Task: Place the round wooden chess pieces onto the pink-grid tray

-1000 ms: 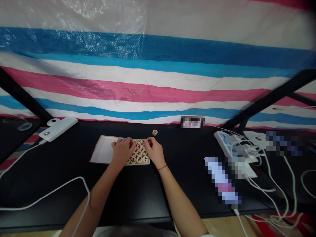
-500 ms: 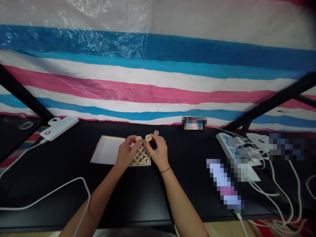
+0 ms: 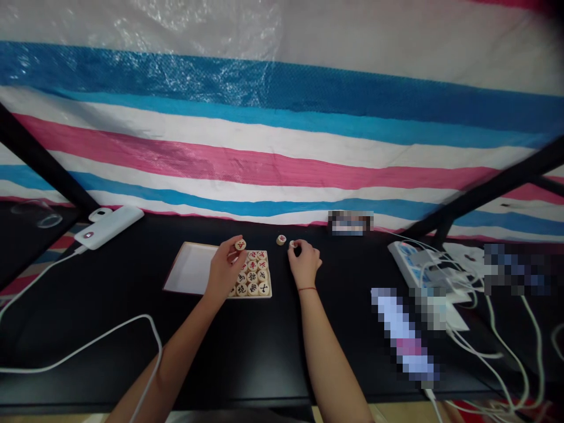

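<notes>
Striped plastic sheet (image 3: 282, 147), in blue, white and pink, hangs as backdrop beyond the box. Black desk (image 3: 247, 358) beneath everything. Shallow box (image 3: 255, 296) sits on it, packed with round pale chess pieces (image 3: 252, 288) in rows: black characters in the near rows, red in the far ones. White-lined lid (image 3: 189, 270) lies open at the box's left side; the join is hidden by a hand. Well right of the box: white power strip (image 3: 403, 258), crowded with plugs and cables, and, nearer the desk's front edge, a long flat object (image 3: 404, 335), pixelated, unreadable. Well left of the box and farther back: white rounded device (image 3: 110, 226), cable attached. Left hand (image 3: 225, 269) over the box's left part, thumb and fingers narrowed on a red-marked piece (image 3: 240, 244), held up by the box's far edge. Right hand (image 3: 305, 262) right of the box, fingers curled close about another piece (image 3: 293, 244); cannot tell whether that one touches the desk. Lone red-marked piece (image 3: 281, 239) just beyond the box's far right corner, flat on the desk, near the right hand's piece.
</notes>
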The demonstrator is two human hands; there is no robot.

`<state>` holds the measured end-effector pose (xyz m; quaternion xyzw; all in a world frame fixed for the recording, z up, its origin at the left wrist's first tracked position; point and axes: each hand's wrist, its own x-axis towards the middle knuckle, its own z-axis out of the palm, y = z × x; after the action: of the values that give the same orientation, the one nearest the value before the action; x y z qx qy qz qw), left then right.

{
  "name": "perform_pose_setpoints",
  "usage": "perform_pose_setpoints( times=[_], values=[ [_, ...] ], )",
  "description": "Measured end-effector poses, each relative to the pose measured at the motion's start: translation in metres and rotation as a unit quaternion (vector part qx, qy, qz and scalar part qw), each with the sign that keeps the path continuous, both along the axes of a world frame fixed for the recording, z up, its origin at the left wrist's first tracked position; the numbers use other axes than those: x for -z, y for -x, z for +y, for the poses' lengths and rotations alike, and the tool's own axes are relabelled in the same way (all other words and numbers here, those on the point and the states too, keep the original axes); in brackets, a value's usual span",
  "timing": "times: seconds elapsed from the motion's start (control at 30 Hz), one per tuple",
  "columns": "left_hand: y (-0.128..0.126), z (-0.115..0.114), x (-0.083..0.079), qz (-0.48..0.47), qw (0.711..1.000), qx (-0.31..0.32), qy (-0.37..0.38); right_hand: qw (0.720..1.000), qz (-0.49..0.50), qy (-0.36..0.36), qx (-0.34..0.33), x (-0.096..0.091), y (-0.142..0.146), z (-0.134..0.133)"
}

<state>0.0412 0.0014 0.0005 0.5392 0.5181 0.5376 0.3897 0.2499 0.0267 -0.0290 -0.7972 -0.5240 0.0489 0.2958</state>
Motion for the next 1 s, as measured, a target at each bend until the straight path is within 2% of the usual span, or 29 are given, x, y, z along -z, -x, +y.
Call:
perform_pose_setpoints(
  times=[0.13,0.33,0.4,0.5,0.53,0.6,0.67,0.7,0.77,0.83,1.0],
  values=[
    [0.000,0.000,0.001,0.003,1.000,0.001,-0.015,1.000,0.006,-0.013,-0.022,0.002,-0.001,0.006],
    [0.002,0.000,0.002,0.071,0.997,0.021,-0.019,0.996,0.020,-0.059,-0.067,0.011,-0.004,0.008],
    [0.002,0.000,0.002,0.102,0.994,0.031,-0.028,0.994,0.021,-0.083,-0.065,0.008,-0.003,0.007],
    [0.002,-0.003,-0.001,0.173,0.982,0.033,-0.065,0.982,0.035,-0.173,-0.066,-0.007,0.007,-0.002],
    [0.002,-0.004,-0.002,0.198,0.976,0.032,-0.082,0.974,0.053,-0.202,-0.091,-0.013,0.013,-0.008],
    [0.001,-0.006,-0.004,0.236,0.965,0.037,-0.113,0.947,0.111,-0.227,-0.198,-0.025,0.029,-0.020],
    [0.001,-0.008,-0.004,0.255,0.957,0.048,-0.131,0.918,0.157,-0.207,-0.300,-0.034,0.045,-0.032],
    [0.001,-0.008,-0.003,0.259,0.955,0.052,-0.137,0.908,0.170,-0.201,-0.325,-0.037,0.052,-0.036],
    [0.001,-0.008,-0.002,0.262,0.952,0.057,-0.146,0.900,0.186,-0.196,-0.342,-0.039,0.062,-0.041],
    [0.002,-0.007,0.000,0.265,0.950,0.066,-0.154,0.901,0.196,-0.200,-0.332,-0.039,0.066,-0.043],
    [0.001,-0.006,0.000,0.292,0.940,0.097,-0.151,0.904,0.162,-0.209,-0.337,-0.043,0.062,-0.039]
  ],
)
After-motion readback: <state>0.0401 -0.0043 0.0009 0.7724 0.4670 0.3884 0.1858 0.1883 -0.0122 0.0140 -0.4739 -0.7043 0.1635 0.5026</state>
